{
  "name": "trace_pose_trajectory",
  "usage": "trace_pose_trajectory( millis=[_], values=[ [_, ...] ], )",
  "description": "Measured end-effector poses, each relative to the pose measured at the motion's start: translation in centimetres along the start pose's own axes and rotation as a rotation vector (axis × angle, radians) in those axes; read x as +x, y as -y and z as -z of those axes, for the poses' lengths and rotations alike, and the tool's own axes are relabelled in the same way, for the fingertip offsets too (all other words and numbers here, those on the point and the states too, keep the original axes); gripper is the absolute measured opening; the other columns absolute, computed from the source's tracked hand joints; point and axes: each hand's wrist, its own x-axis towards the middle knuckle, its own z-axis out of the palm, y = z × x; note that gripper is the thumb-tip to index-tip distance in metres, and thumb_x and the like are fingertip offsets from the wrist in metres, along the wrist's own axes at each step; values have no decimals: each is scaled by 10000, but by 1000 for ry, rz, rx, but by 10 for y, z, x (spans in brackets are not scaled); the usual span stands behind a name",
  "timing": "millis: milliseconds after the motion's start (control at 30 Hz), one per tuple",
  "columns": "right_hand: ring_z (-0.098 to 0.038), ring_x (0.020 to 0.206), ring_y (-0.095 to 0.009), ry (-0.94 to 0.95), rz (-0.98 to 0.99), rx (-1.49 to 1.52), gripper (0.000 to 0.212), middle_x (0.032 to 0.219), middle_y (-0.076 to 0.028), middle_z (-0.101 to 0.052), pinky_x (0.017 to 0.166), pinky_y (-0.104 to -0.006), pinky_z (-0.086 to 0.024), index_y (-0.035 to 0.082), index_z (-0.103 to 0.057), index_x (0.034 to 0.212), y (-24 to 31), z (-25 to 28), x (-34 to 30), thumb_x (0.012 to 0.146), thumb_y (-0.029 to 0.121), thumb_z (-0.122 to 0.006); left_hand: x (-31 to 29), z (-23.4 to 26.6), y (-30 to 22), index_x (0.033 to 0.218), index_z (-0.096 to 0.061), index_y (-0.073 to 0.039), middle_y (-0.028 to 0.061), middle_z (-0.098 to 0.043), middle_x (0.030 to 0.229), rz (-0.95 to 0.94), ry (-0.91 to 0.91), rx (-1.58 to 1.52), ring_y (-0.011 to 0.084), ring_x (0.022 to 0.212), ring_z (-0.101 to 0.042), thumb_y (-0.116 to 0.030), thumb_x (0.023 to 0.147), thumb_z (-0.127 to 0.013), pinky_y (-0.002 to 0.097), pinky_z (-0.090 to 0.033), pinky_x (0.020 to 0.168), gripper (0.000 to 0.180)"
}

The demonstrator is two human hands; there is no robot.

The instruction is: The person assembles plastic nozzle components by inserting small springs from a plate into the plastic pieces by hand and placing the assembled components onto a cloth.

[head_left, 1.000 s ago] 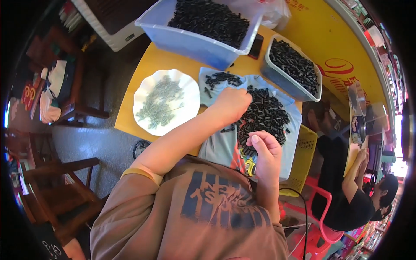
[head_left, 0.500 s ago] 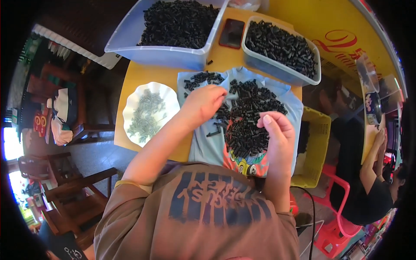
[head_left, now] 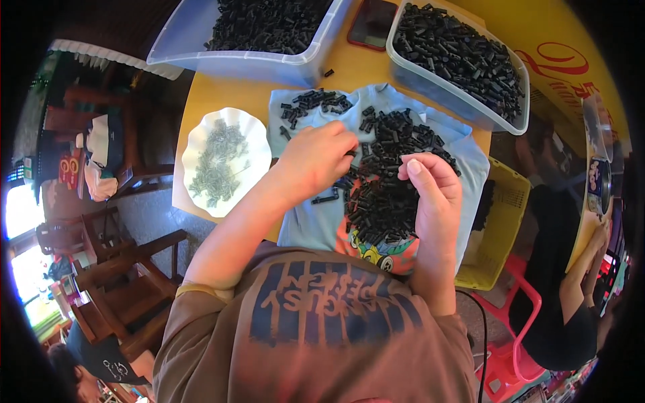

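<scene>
A heap of small black tubular pieces (head_left: 386, 211) lies on a light blue printed T-shirt (head_left: 295, 225) spread over the table. My left hand (head_left: 321, 158) reaches over the left side of the heap, fingers bent together at its edge; their tips are partly hidden. At the heap's right side, my right hand (head_left: 433, 185) is raised with thumb and index finger pinched. Whatever either hand holds is too small or covered to make out. Beyond my left hand lies a smaller group of black pieces (head_left: 316, 101). Left of my forearm sits a white scalloped plate (head_left: 257, 134) of small clear pieces.
Two translucent tubs of black pieces, a large one (head_left: 269, 68) and a smaller one (head_left: 437, 97), stand at the table's far side. Between them lies a dark phone (head_left: 371, 25). A yellow crate (head_left: 497, 258) and pink chair (head_left: 527, 305) are right, near a seated person (head_left: 557, 305).
The whole view has shifted a little. My left hand has come slightly nearer to me over the heap's left edge. My right hand keeps its pinch in about the same place.
</scene>
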Motion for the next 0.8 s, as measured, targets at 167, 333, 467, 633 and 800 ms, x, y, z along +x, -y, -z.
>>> trace_pose_trajectory(
  millis=[167,333,467,633,800],
  values=[
    [-500,777,-53,-24,122,-144,91,854,3,-542,702,-181,-401,-35,-634,932,-4,-3,0,872,15,-588,0,-9,-4,877,-536,-51,120,-556,871,31,-62,-3,341,811,-556,-112,760,-590,420,-449,688,143],
    [-480,755,-49,-76,198,-291,84,851,-4,-539,655,-171,-383,-41,-628,923,-9,-8,-6,873,-9,-568,-1,-17,-8,856,-489,-63,121,-535,818,-127,-139,30,327,768,-563,-71,742,-565,436,-452,644,137],
    [-482,762,-52,-88,226,-429,107,930,-23,-537,656,-174,-389,-39,-615,962,-4,-25,-19,873,-5,-566,-13,0,-16,863,-536,-49,119,-547,823,-138,-195,-215,331,774,-563,-103,764,-598,421,-444,641,129],
    [-546,939,-127,133,149,-479,194,1054,-82,-549,808,-229,-439,-49,-577,1063,-1,-52,-34,874,-19,-543,-53,20,-23,895,-590,-21,103,-548,801,-135,-223,-698,271,730,-550,-101,812,-637,347,-442,629,125],
    [-560,897,-146,158,84,-464,213,1052,-114,-561,787,-249,-451,-66,-586,1037,-10,-85,-50,826,-38,-583,-83,28,-15,896,-577,-26,76,-571,809,20,-259,-923,181,715,-566,-84,818,-663,283,-444,615,130]
  ],
)
